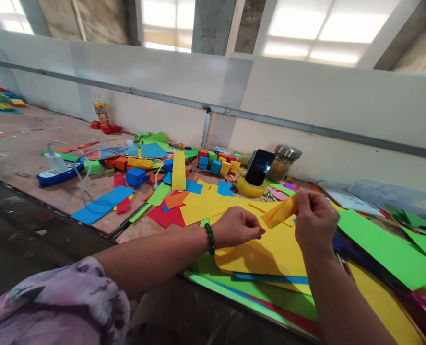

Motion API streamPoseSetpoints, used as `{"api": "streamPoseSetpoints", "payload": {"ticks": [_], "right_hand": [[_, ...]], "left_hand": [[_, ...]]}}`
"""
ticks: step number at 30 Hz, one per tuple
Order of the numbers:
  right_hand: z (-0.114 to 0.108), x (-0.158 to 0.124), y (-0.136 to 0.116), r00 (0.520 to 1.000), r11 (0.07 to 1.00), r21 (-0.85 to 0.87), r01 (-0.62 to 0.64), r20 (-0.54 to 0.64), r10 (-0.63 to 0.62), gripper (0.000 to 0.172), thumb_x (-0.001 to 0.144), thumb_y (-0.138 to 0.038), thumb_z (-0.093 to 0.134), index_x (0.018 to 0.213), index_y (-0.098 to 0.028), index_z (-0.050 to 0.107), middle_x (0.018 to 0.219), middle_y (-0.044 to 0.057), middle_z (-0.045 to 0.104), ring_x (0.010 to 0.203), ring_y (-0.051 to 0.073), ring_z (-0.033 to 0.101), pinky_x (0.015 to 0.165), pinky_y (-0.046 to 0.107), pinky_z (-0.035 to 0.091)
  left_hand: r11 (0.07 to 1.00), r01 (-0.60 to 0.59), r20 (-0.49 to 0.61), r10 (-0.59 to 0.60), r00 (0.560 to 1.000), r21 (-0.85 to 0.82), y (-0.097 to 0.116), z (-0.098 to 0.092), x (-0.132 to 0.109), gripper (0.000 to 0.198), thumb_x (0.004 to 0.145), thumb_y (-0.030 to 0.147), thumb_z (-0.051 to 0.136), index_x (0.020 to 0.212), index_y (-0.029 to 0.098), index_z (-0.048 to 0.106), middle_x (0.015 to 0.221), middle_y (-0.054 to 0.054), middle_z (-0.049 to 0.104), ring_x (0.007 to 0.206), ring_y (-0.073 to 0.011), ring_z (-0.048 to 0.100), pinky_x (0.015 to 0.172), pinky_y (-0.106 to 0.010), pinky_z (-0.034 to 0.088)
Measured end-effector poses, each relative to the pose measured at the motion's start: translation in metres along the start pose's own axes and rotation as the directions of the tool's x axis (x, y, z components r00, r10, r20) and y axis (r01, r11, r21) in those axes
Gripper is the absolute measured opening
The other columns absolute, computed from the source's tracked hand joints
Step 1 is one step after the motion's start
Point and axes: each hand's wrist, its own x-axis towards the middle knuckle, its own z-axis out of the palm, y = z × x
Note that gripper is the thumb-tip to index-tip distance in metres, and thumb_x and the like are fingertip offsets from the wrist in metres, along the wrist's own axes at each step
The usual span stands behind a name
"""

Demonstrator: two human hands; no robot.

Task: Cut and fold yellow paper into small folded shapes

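My right hand [315, 220] pinches a small folded piece of yellow-orange paper [279, 212] and holds it just above a large yellow sheet [270, 251]. My left hand [236, 226], with a green bead bracelet [209, 238] at the wrist, is closed in a loose fist next to the paper's left end; whether its fingertips touch the paper I cannot make out. The yellow sheet lies on a stack of green, blue and red sheets [249, 287] at the table's near edge.
A black phone [259, 167] leans in a yellow tape roll [249, 188] beside a lidded glass jar [283, 163]. Coloured foam blocks [216, 163], paper scraps [170, 201], a blue strip [103, 203] and a blue-and-white device with cables [60, 172] lie to the left. Green sheets [389, 247] lie to the right.
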Motion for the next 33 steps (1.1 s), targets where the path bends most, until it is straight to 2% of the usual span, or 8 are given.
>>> {"api": "streamPoseSetpoints", "payload": {"ticks": [2, 6, 9, 23, 26, 28, 31, 33], "right_hand": [[-0.001, 0.002, 0.0, 1.0, 1.0, 0.008, -0.018, 0.001, 0.018, 0.029, 0.076, -0.047, 0.066, 0.076, -0.018, 0.062, 0.062, -0.003, 0.053, 0.054, 0.013, 0.044, 0.052, 0.028, 0.038], [0.003, -0.004, -0.009, 1.0, 0.998, -0.059, 0.02, 0.001, -0.02, 0.027, 0.077, -0.045, 0.064, 0.072, -0.019, 0.06, 0.06, -0.003, 0.052, 0.054, 0.013, 0.045, 0.052, 0.027, 0.039], [0.007, -0.013, -0.019, 0.994, 0.983, -0.152, 0.106, 0.021, -0.104, 0.026, 0.079, -0.043, 0.06, 0.07, -0.019, 0.058, 0.058, -0.003, 0.051, 0.052, 0.013, 0.044, 0.049, 0.026, 0.037], [0.013, -0.017, -0.008, 0.997, 0.974, 0.215, -0.064, 0.052, 0.054, 0.029, 0.078, -0.046, 0.065, 0.074, -0.019, 0.056, 0.067, -0.003, 0.051, 0.061, 0.012, 0.048, 0.058, 0.027, 0.047], [0.01, -0.014, -0.012, 0.988, 0.987, 0.152, -0.056, 0.153, 0.033, 0.026, 0.079, -0.044, 0.064, 0.077, -0.018, 0.059, 0.07, -0.001, 0.057, 0.065, 0.015, 0.055, 0.065, 0.033, 0.05], [0.006, -0.013, -0.018, 0.967, 0.989, -0.002, 0.147, 0.21, -0.144, 0.026, 0.08, -0.042, 0.065, 0.09, -0.018, 0.064, 0.086, 0.005, 0.065, 0.083, 0.021, 0.061, 0.079, 0.041, 0.05], [0.002, -0.016, -0.027, 0.811, 0.865, -0.098, 0.492, 0.412, -0.415, 0.033, 0.076, -0.039, 0.072, 0.104, -0.023, 0.067, 0.105, 0.008, 0.069, 0.102, 0.026, 0.059, 0.093, 0.047, 0.045], [0.002, -0.019, -0.031, 0.744, 0.848, -0.047, 0.527, 0.508, -0.434, 0.022, 0.073, -0.037, 0.075, 0.091, -0.025, 0.071, 0.091, 0.006, 0.072, 0.09, 0.024, 0.062, 0.083, 0.043, 0.05]], "left_hand": [[0.998, 0.037, -0.004, -0.037, 0.999, 0.06, 0.003, -0.002, 0.0, 0.012, 0.067, 0.02, 0.067, 0.075, 0.012, 0.069, 0.075, -0.005, 0.071, 0.067, -0.0137, 0.061, 0.059, -0.021, 0.045], [0.996, 0.081, 0.066, -0.078, 0.995, -0.038, 0.01, -0.004, -0.002, 0.046, 0.062, 0.032, 0.079, 0.102, 0.013, 0.065, 0.093, -0.007, 0.069, 0.073, -0.0136, 0.061, 0.063, -0.022, 0.047], [0.974, 0.033, 0.09, -0.013, 0.996, -0.224, 0.008, 0.001, -0.001, 0.047, 0.063, 0.046, 0.08, 0.091, 0.011, 0.065, 0.078, -0.003, 0.065, 0.069, -0.0128, 0.061, 0.064, -0.023, 0.049], [0.928, -0.1, -0.227, 0.016, 0.974, -0.36, 0.011, -0.003, 0.004, 0.028, 0.084, 0.039, 0.062, 0.084, 0.01, 0.066, 0.073, -0.002, 0.063, 0.066, -0.0131, 0.069, 0.054, -0.017, 0.043], [0.955, -0.157, -0.304, 0.076, 0.95, -0.252, 0.011, -0.017, 0.007, 0.027, 0.088, 0.037, 0.055, 0.088, 0.012, 0.063, 0.076, -0.002, 0.063, 0.068, -0.0133, 0.069, 0.054, -0.017, 0.042], [0.974, -0.226, -0.316, 0.214, 0.924, 0.0, 0.012, -0.027, 0.007, 0.023, 0.09, 0.032, 0.052, 0.083, 0.013, 0.062, 0.073, -0.002, 0.061, 0.069, -0.0133, 0.066, 0.058, -0.02, 0.044], [0.844, -0.324, -0.215, 0.443, 0.87, 0.426, 0.016, -0.036, 0.002, 0.02, 0.09, 0.026, 0.05, 0.082, 0.014, 0.065, 0.075, -0.004, 0.063, 0.075, -0.0155, 0.061, 0.069, -0.026, 0.046], [0.785, -0.376, -0.152, 0.503, 0.851, 0.491, 0.02, -0.037, -0.002, 0.021, 0.091, 0.026, 0.051, 0.086, 0.014, 0.067, 0.079, -0.006, 0.065, 0.077, -0.0159, 0.059, 0.071, -0.027, 0.047]]}}
